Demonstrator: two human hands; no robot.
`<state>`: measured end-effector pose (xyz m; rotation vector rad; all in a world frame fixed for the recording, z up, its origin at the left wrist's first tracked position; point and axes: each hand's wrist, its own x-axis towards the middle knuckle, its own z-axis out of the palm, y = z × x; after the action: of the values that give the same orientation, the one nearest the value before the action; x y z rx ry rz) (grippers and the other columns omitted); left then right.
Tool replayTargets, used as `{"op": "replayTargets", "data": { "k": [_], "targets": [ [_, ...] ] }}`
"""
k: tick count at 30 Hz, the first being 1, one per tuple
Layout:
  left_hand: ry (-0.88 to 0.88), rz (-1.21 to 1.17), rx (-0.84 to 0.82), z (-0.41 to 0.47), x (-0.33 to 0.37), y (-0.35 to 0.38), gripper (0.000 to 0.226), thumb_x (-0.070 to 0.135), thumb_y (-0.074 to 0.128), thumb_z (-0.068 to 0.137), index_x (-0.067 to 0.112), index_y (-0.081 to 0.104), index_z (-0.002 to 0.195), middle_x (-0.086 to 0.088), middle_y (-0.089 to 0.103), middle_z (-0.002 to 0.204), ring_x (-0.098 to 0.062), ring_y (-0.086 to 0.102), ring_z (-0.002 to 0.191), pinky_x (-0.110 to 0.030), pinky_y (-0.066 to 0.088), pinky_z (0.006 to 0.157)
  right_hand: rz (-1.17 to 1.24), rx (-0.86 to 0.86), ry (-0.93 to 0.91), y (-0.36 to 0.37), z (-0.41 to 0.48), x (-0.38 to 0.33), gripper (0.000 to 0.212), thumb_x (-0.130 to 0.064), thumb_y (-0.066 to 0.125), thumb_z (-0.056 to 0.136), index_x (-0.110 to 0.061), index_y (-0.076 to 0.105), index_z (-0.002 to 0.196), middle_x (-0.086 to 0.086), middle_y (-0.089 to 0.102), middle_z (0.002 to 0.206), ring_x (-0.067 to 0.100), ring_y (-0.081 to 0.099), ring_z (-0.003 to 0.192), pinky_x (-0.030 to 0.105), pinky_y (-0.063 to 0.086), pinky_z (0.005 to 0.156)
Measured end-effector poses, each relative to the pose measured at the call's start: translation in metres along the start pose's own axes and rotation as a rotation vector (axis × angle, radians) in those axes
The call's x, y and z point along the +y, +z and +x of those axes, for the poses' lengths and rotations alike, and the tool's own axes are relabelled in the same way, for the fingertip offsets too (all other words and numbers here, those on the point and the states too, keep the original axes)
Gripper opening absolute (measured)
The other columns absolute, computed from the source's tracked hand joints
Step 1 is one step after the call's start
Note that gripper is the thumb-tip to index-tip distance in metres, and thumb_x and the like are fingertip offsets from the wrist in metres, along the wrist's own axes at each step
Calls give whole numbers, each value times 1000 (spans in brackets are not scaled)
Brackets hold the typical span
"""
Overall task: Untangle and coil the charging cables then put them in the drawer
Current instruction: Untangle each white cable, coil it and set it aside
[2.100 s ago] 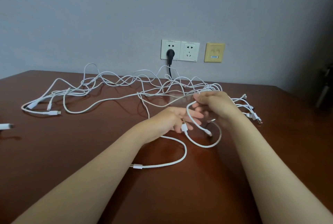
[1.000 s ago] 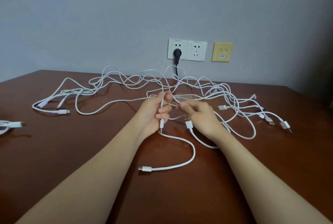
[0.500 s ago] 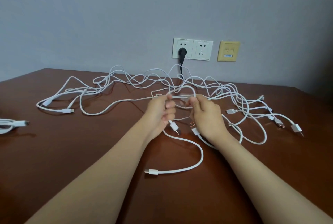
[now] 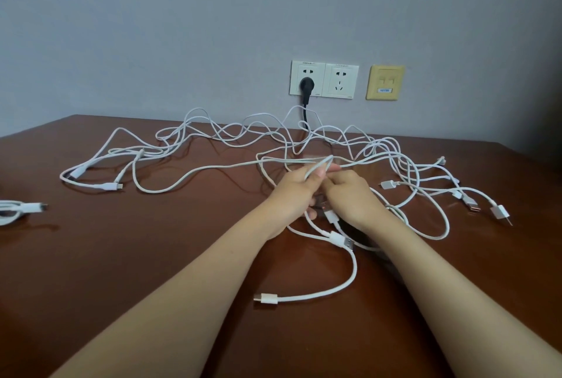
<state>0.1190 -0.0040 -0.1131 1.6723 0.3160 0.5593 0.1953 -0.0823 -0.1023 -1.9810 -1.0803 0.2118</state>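
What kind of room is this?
Probably a home or office room, at a desk: a brown wooden table stands against a plain wall with wall sockets, and white cables lie across it.

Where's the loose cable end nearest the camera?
Head view, lower centre: the cable end lies on the table between the forearms, nearer than the left hand and right hand.

The cables [image 4: 336, 237] are spread across the worktop [image 4: 121, 256], before the wall sockets [image 4: 324, 79]. A plug [image 4: 305, 85] is seated in the left one. A separate cable [image 4: 18, 209] is laid at the worktop's left edge.
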Motion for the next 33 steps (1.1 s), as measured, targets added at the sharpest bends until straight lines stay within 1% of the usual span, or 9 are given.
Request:
{"op": "replayTargets", "data": {
  "k": [4, 7, 10, 14, 17, 21, 27, 31, 33],
  "targets": [
    [49, 58, 154, 4, 0, -1, 27, 19, 33, 102, 15, 60, 98, 2, 53, 70, -5, 49, 53, -16, 40, 52, -54, -82, -58, 2, -3, -4, 44, -18, 41, 97, -13, 59, 57, 5, 62, 57, 15, 59, 64, 17, 41, 60],
    [-51, -249, 263, 6, 7, -10, 34, 21, 29, 103, 15, 50, 76, 1, 50, 62, -11, 50, 55, -16, 43, 49, -47, -137, -69, 4, -5, -5, 45, -30, 44, 98, -16, 62, 59, -8, 56, 48, 1, 51, 48, 18, 38, 55],
    [-93, -590, 300, 8, 12, -21, 40, 24, 26, 103, 12, 44, 69, 3, 53, 48, -9, 59, 47, -15, 48, 45, 12, -181, -76, 2, -7, -7, 30, -22, 50, 94, -22, 67, 70, -6, 54, 54, 3, 46, 49, 12, 34, 49],
    [-96, -636, 308, 8, 15, -22, 37, 27, 24, 104, 14, 39, 72, 7, 38, 37, -7, 42, 31, -13, 39, 37, 173, -260, -72, 1, -12, -15, 40, -39, 55, 90, -23, 64, 55, -2, 53, 57, 6, 48, 56, 19, 36, 61],
    [-55, -463, 354, 11, 11, -21, 36, 26, 27, 103, 14, 40, 72, 11, 30, 33, -3, 28, 28, -11, 25, 33, 124, -335, -108, 8, -14, -19, 33, -40, 60, 87, -11, 68, 74, -4, 52, 55, 7, 47, 58, 20, 35, 62],
    [-56, -474, 268, 10, 12, -17, 35, 22, 30, 103, 14, 37, 70, 11, 33, 39, -3, 28, 33, -13, 23, 36, 26, -362, -160, 9, -11, -18, 25, -20, 55, 93, -11, 62, 70, -10, 46, 47, 10, 42, 54, 21, 33, 57],
    [-147, -632, -107, -1, 19, -23, 39, 35, 26, 100, 13, 50, 79, 1, 56, 64, -10, 56, 51, -19, 41, 46, 329, -265, -102, 10, -4, -7, 35, -9, 47, 96, -13, 56, 63, -8, 47, 52, 1, 42, 48, 12, 34, 51],
    [-113, -660, -77, 0, 19, -22, 40, 32, 20, 102, 18, 38, 69, 7, 45, 48, -9, 60, 61, -23, 31, 55, 338, -298, -107, 7, -4, -8, 29, -14, 49, 96, 1, 60, 74, -14, 45, 46, -2, 41, 42, 9, 34, 48],
    [-65, -739, -10, 2, 19, -24, 40, 30, 18, 102, 18, 36, 69, 7, 34, 39, -8, 59, 53, -24, 30, 50, 325, -284, -130, 3, -6, -12, 36, -26, 48, 96, -3, 63, 73, 4, 44, 49, 1, 40, 43, 12, 33, 49]
  ]
}}
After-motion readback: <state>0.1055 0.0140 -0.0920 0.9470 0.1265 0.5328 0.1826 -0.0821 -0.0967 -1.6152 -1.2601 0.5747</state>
